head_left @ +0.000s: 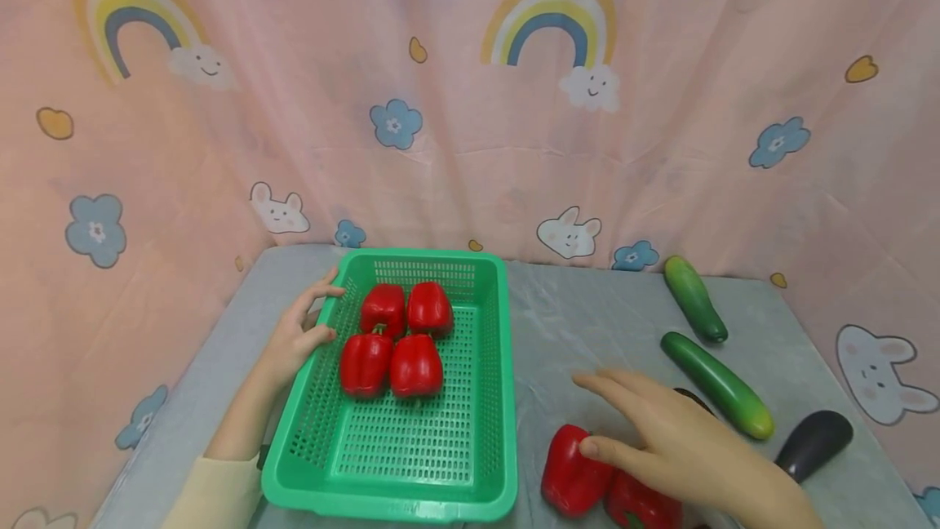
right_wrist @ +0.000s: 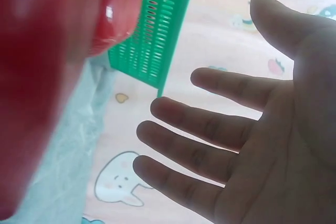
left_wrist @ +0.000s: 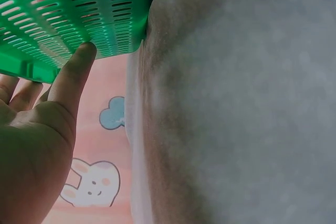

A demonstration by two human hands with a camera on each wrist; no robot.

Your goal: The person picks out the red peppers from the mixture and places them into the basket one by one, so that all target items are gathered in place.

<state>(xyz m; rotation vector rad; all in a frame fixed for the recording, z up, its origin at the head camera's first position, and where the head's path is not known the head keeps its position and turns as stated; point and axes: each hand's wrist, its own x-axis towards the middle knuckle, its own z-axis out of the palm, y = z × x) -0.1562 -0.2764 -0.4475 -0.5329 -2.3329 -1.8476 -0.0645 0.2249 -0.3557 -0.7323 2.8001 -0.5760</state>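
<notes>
My left hand rests against the left side of a green plastic basket, its fingertips at the rim. In the left wrist view its straight thumb touches the slotted outer wall. Several red bell peppers sit together in the basket's far left part. To the right of the basket my right hand hovers over two more red bell peppers, one nearer the basket and one partly under the hand. The right wrist view shows its fingers spread and holding nothing.
Two green cucumber-like vegetables lie at the right, one farther back and one nearer. A dark eggplant lies near my right forearm. The grey-covered table meets a pink patterned curtain at the back.
</notes>
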